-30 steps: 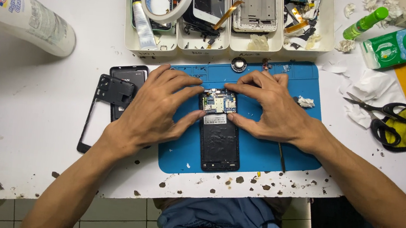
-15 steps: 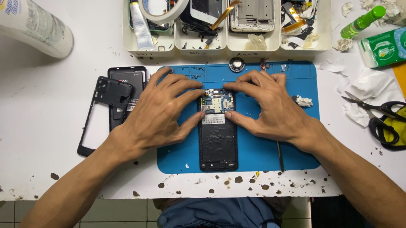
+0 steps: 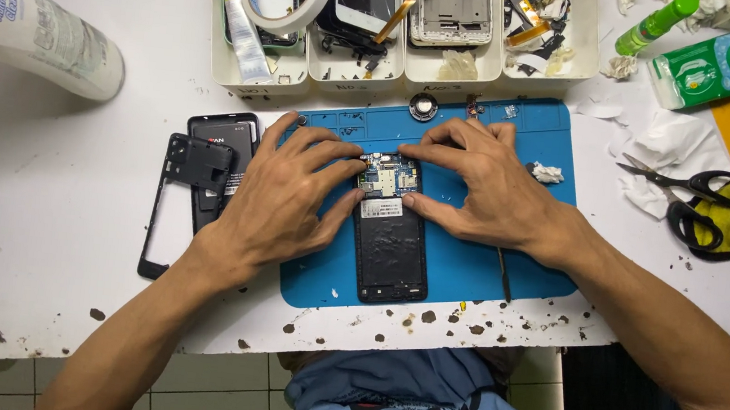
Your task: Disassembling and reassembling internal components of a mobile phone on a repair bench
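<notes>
change: both hands keep their place on the phone since the earlier frame; nothing shifts much.
left hand (image 3: 289,197): fingers spread, tips pressing the circuit board (image 3: 388,177) edge.
right hand (image 3: 488,191): fingers spread, thumb on the phone's right side.
opened phone (image 3: 390,244): lies on the blue mat (image 3: 467,270), near the bench's front edge.
black frame (image 3: 190,191): left of the mat.
scissors (image 3: 687,189): towards the bench's right edge.

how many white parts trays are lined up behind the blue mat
3 in a row behind the blue mat: left tray under the tape roll, middle tray, right tray. The picture's top edge cuts them off, so others may be hidden.
</notes>
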